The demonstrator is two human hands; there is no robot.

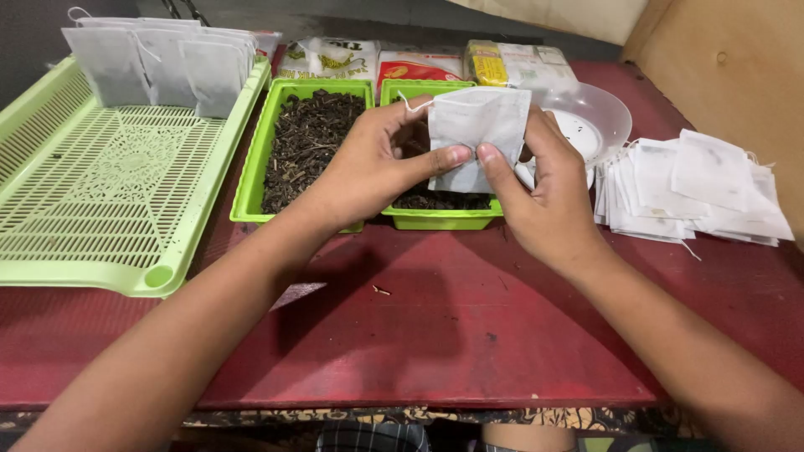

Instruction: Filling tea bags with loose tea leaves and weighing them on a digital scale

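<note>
Two hands: left hand [368,163] and right hand [540,180] both pinch one white filter bag [477,125] at centre frame, thumbs meeting on its lower edge — seemingly to part its mouth.
Bag position: held up over the right green tub [440,219] of dark dried leaves, so spills would likely fall back in.
Second tub [306,142]: just left, touching its twin.
Empty bags [699,188]: fanned at right, within the right hand's reach.
Green tray [100,180]: upper left — upright bags [163,63] lean along its far rim.
</note>
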